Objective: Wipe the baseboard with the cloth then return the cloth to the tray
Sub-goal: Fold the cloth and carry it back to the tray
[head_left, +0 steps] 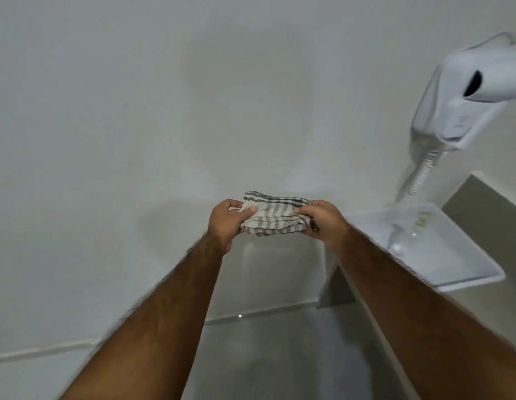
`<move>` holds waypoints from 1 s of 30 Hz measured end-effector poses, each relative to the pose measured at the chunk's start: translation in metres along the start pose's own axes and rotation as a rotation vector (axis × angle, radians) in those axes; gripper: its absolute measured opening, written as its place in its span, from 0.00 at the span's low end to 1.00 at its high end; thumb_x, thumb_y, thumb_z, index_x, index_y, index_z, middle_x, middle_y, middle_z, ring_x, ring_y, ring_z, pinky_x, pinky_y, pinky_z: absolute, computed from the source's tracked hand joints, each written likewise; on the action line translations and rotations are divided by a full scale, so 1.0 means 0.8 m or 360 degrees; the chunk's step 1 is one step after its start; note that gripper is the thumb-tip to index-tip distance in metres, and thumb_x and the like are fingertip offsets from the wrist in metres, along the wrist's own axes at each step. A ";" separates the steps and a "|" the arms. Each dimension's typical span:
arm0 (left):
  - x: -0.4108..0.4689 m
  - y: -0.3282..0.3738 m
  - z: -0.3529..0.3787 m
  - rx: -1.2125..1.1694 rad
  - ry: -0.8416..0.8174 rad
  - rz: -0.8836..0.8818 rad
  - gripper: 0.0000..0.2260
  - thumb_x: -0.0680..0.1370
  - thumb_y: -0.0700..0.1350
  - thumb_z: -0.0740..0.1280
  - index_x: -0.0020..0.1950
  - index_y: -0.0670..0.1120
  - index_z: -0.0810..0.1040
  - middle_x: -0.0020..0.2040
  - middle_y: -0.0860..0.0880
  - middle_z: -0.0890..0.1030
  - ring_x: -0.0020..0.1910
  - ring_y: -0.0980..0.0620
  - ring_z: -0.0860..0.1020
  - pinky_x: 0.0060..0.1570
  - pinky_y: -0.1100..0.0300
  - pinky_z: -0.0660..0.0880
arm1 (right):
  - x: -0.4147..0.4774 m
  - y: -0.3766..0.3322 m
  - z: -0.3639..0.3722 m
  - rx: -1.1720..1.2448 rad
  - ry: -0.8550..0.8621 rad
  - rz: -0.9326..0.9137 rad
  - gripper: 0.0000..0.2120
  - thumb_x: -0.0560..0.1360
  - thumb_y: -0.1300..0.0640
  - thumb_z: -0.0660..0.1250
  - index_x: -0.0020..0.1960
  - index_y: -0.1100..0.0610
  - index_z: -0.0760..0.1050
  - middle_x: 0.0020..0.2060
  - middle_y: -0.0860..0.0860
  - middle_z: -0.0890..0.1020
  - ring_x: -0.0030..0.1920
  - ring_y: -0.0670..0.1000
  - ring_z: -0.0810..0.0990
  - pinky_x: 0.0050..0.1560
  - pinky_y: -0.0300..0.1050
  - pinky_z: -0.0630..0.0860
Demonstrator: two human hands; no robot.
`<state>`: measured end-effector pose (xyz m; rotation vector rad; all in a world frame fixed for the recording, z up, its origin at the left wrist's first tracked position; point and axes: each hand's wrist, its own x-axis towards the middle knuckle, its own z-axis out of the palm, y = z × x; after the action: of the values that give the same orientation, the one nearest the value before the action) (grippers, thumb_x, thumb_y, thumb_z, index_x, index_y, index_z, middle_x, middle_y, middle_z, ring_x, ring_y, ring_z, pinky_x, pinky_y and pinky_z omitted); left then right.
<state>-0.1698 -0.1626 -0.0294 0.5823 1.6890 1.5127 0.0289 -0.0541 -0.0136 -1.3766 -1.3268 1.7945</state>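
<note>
1. Far left and low down, the baseboard [43, 351] runs as a pale strip where the white wall [135, 111] meets the grey floor [265, 356]. It picks up again further right, past the left forearm, with a small shiny glint on it.
2. The left hand [223, 223] is up in front of the wall, thumb on top and fingers curled underneath, pinching the left end of the cloth [272, 215].
3. The cloth itself is folded into a thick little bundle, off-white with grey stripes, held in mid-air between both hands. It isn't touching the wall, the baseboard or the tray.
4. The right hand [326, 223] grips the right end the same way, so both hands are clamped on the one cloth with just the bundle between them.
5. Right of that, a white tray [464, 280] sits on a grey counter [482, 327]. There's some small stuff in it, too blurry to call.
6. Top right, a white wall-mounted hair dryer [464, 93] with a coiled cord [422, 174] hanging down toward the tray. The whole corner is pretty motion-blurred.
</note>
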 end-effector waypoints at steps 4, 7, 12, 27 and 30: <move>0.013 0.009 0.092 0.0189 -0.0287 0.0047 0.12 0.72 0.38 0.79 0.48 0.45 0.78 0.47 0.37 0.83 0.41 0.44 0.82 0.41 0.55 0.80 | 0.004 0.006 -0.092 0.0017 0.0127 0.0012 0.06 0.79 0.67 0.71 0.52 0.58 0.78 0.45 0.58 0.83 0.44 0.55 0.84 0.42 0.47 0.85; 0.031 0.000 0.165 0.0320 -0.0431 0.0065 0.10 0.73 0.34 0.76 0.48 0.46 0.79 0.44 0.41 0.83 0.42 0.44 0.80 0.43 0.54 0.79 | 0.017 0.023 -0.158 0.0090 0.0242 0.0114 0.02 0.80 0.68 0.70 0.52 0.63 0.78 0.46 0.62 0.83 0.43 0.58 0.84 0.39 0.47 0.86; 0.066 -0.041 0.279 0.0767 -0.0483 0.0161 0.15 0.70 0.40 0.80 0.56 0.42 0.84 0.48 0.43 0.86 0.45 0.47 0.83 0.50 0.53 0.83 | 0.047 0.070 -0.248 0.0110 0.0395 0.0380 0.09 0.80 0.69 0.70 0.57 0.73 0.79 0.48 0.68 0.85 0.46 0.64 0.87 0.33 0.47 0.85; 0.097 -0.187 0.419 0.1995 -0.0984 0.0745 0.13 0.79 0.43 0.68 0.62 0.42 0.76 0.60 0.41 0.80 0.61 0.41 0.77 0.58 0.52 0.74 | 0.107 0.178 -0.312 -0.1227 0.0190 0.0617 0.11 0.78 0.57 0.77 0.53 0.64 0.81 0.40 0.55 0.87 0.39 0.54 0.88 0.47 0.46 0.87; 0.083 -0.181 0.406 0.2089 -0.0955 0.0774 0.19 0.78 0.44 0.68 0.68 0.43 0.73 0.66 0.42 0.76 0.68 0.43 0.72 0.65 0.49 0.73 | 0.090 0.161 -0.303 -0.1458 0.0170 0.0504 0.16 0.79 0.54 0.77 0.59 0.63 0.79 0.43 0.54 0.85 0.40 0.52 0.86 0.49 0.44 0.85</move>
<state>0.0708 0.0600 -0.1818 1.9779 1.9011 0.1660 0.2472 0.0492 -0.1626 -2.2056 -2.0848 1.2587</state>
